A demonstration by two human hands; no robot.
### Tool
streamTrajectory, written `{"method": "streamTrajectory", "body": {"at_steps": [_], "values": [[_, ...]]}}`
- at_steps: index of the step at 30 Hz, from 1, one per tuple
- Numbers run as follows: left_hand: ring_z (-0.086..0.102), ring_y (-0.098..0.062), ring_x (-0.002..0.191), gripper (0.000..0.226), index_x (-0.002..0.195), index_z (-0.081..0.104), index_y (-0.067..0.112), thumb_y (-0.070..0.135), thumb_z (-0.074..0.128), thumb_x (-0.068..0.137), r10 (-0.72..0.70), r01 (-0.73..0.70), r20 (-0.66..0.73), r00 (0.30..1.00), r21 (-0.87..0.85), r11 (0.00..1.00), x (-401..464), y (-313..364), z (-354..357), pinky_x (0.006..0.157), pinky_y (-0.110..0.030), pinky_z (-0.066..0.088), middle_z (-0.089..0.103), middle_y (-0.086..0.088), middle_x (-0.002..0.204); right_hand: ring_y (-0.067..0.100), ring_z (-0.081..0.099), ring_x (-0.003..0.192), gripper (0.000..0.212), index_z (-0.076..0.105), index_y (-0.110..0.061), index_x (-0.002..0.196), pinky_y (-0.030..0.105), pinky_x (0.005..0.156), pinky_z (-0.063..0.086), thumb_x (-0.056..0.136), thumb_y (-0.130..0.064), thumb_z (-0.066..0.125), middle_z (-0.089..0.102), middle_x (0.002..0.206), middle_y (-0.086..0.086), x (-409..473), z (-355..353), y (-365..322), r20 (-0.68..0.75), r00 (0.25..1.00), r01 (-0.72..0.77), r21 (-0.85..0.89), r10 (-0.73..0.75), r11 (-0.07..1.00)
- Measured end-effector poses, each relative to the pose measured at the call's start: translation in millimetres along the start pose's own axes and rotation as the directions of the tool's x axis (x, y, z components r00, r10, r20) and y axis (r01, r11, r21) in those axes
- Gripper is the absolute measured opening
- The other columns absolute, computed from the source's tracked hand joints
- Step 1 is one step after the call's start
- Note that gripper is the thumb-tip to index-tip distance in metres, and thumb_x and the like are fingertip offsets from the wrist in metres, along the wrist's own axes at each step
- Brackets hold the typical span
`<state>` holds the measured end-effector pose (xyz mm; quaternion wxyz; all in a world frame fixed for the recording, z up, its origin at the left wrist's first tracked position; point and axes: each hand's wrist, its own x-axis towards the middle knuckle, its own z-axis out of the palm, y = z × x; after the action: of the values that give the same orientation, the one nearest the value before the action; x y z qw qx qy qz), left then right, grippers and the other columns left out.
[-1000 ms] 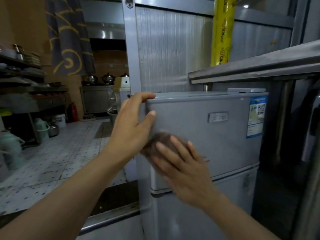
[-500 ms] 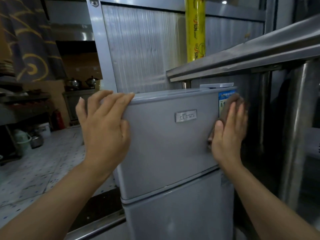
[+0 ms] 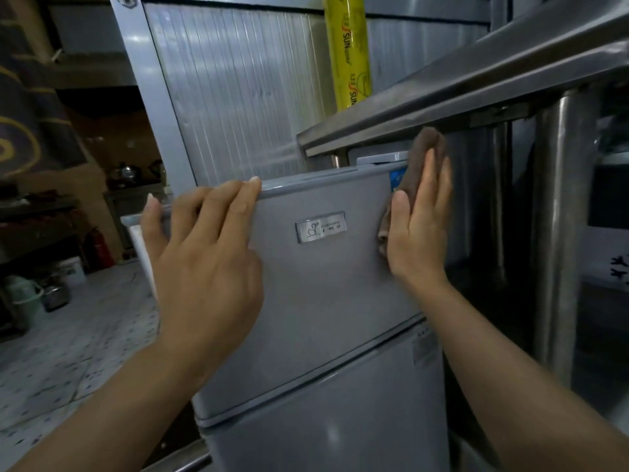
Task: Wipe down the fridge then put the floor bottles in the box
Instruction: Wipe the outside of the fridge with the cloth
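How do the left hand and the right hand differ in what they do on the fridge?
The left hand is bare, while the right hand presses a brown cloth flat. The left hand's fingers hook over the top edge of the fridge at its left corner; the right hand lies open at the upper right edge, over the blue sticker. Both touch the upper door.
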<state>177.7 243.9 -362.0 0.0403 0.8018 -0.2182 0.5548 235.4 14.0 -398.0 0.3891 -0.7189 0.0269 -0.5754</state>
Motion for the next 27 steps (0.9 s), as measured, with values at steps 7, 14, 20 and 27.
{"method": "streamTrajectory", "body": {"at_steps": [7,14,20,27], "values": [[0.026,-0.024,0.133,0.062,0.143,0.035,0.011,0.006,0.056,0.086,0.03,-0.03,0.004,1.0,0.003,1.0,-6.9,0.3,-2.8,0.112,-0.05,0.009,0.041,-0.006,0.146,0.024,0.009,0.146,0.065,0.001,-0.02,0.151,0.039,0.119,0.01,0.096,-0.037,0.032,0.003,0.159,0.008,-114.7,-12.3,65.1,0.105,0.961,-0.256,-0.019,0.256,0.967],[0.01,-0.029,0.142,0.058,0.138,0.038,0.012,0.018,0.049,0.082,0.019,-0.021,0.093,0.995,0.019,1.0,-50.1,-24.8,-11.6,0.108,-0.065,0.01,0.017,-0.011,0.156,0.02,-0.002,0.147,0.065,-0.004,-0.02,0.152,0.042,0.12,0.003,0.098,-0.039,0.027,-0.004,0.16,0.004,-85.7,-10.0,37.3,0.094,0.963,-0.251,-0.044,0.254,0.967],[0.011,-0.03,0.142,0.058,0.142,0.032,0.014,0.026,0.042,0.086,-0.005,-0.001,0.104,0.995,0.055,0.999,-96.5,-49.7,-6.0,0.105,-0.068,0.014,0.011,-0.009,0.157,0.038,-0.001,0.145,0.07,0.01,-0.013,0.151,0.049,0.119,0.004,0.09,-0.037,0.037,0.004,0.159,0.014,-164.2,25.9,-35.7,0.15,0.981,0.14,-0.107,-0.123,0.984],[0.02,-0.03,0.139,0.059,0.14,0.036,0.016,0.021,0.048,0.082,-0.007,0.007,0.089,0.996,0.001,1.0,-118.4,-52.9,-8.0,0.108,-0.06,0.011,0.017,-0.006,0.156,0.033,0.01,0.144,0.064,0.019,-0.019,0.147,0.046,0.114,0.015,0.091,-0.045,0.036,0.015,0.156,0.005,-178.8,27.9,-26.8,0.265,0.861,0.489,-0.19,-0.435,0.851]]}}
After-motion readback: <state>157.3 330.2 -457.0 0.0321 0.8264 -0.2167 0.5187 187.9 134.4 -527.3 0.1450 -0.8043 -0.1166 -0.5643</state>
